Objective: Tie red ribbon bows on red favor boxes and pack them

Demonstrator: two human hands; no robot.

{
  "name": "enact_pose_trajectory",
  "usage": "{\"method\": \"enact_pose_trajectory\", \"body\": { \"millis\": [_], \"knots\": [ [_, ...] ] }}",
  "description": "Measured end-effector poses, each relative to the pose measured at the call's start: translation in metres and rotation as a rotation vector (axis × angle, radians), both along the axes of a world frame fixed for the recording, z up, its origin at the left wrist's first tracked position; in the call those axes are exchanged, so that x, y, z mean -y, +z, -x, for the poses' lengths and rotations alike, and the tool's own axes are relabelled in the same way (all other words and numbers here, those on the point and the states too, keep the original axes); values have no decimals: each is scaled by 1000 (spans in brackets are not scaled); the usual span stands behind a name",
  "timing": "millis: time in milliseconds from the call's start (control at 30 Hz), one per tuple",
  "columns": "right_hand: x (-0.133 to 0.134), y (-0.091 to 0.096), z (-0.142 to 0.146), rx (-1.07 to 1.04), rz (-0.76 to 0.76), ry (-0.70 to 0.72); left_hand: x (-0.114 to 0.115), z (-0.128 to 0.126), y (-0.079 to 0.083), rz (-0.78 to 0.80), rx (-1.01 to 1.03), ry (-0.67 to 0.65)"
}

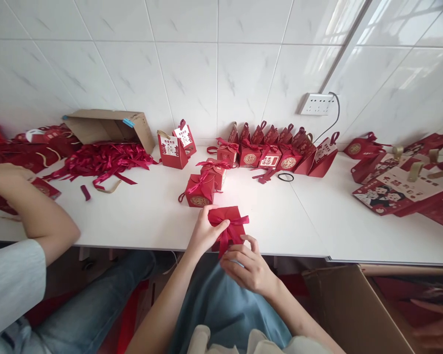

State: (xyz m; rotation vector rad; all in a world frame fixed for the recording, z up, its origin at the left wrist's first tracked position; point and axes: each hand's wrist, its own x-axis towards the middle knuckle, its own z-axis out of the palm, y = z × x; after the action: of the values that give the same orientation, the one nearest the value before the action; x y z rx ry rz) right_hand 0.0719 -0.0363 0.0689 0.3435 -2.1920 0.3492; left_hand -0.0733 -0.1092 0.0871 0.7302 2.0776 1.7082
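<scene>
A small red gift box (233, 216) sits at the near edge of the white table (317, 221), with a red ribbon (231, 227) tied across it. My left hand (205, 232) is closed, its fingers pinching the ribbon's knot on the box's left side. My right hand (248, 268) is just below the box, fingers curled on the ribbon's hanging tail. Two finished red boxes with bows (200, 189) stand right behind.
A row of red gift boxes (269, 150) lines the tiled wall. A pile of red ribbons (103, 160) spills from a tipped cardboard box (109, 125) at left. Flat red bags (398, 189) lie at right. Another person's arm (33, 206) rests at left. An open carton (354, 309) stands below.
</scene>
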Motion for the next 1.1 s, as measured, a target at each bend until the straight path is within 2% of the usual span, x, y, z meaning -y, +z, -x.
{"method": "enact_pose_trajectory", "body": {
  "millis": [67,100,167,233,300,367,433,500,567,633,700,800,900,967,1100],
  "knots": [
    [1,3,-6,-50,117,66,1,0,1,16,17,-21],
    [0,5,-9,-75,208,54,1,0,2,19,28,-32],
    [-5,10,-12,-14,428,-100,2,-1,3,16,57,-60],
    [-12,15,-13,175,625,-308,4,-2,5,20,97,-108],
    [-21,17,-12,288,727,-415,6,-3,5,19,143,-171],
    [-30,16,-11,258,745,-437,10,-4,4,-6,163,-180],
    [-39,12,-10,227,733,-436,14,-4,1,-52,152,-85],
    [-47,6,-8,240,720,-359,18,-5,-4,-89,151,46],
    [-55,-1,-5,300,705,-210,22,-8,-7,-104,177,96],
    [-62,-7,1,412,701,-59,26,-13,-8,-87,202,41],
    [-66,-12,7,525,711,27,30,-17,-6,-58,223,-76],
    [-70,-17,14,626,750,81,38,-19,-1,-34,249,-255],
    [-69,-17,17,628,767,79,41,-15,3,-40,236,-341],
    [-67,-15,15,579,749,46,38,-13,6,-77,203,-297],
    [-59,-1,6,420,695,-38,24,-22,17,-144,49,-66]
  ]
}}
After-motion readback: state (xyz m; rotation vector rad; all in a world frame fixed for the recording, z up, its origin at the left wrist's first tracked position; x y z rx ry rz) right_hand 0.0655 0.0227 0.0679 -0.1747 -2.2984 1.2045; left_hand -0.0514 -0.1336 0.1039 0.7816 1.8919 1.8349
